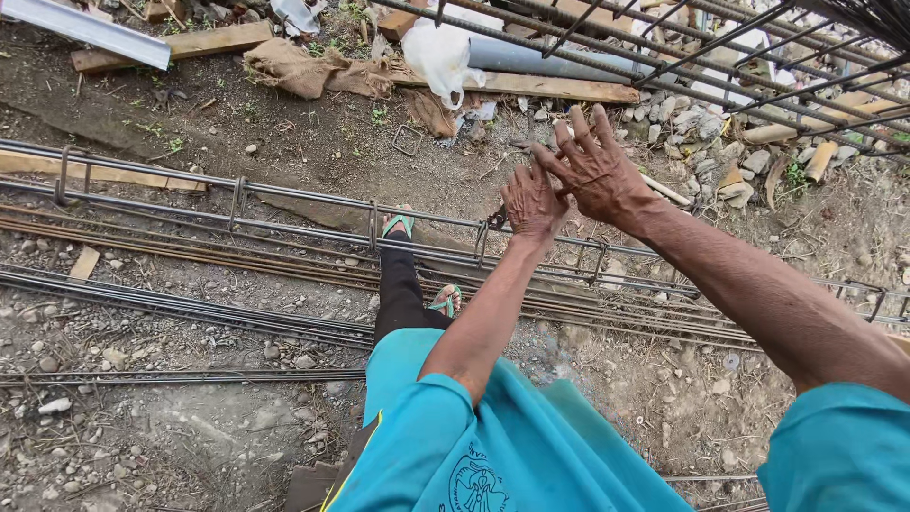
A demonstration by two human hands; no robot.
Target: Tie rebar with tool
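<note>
A rebar cage (284, 213) of long bars and square stirrups lies across the gravel ground (190, 436), running from 9 o'clock to 3 o'clock. Loose rebar rods (171, 308) lie just beside it at 7 o'clock. A sandalled foot (398, 226) rests against the cage near centre. The left hand (531, 204) sits at the cage's upper bar, at a stirrup (483, 237); its grip appears clenched on a small tie tool, though the view is poor. The right hand (597, 171), at 1 o'clock, overlaps the left, fingers spread, grip released. A white plastic bag (438, 52) lies at 12 o'clock.
</note>
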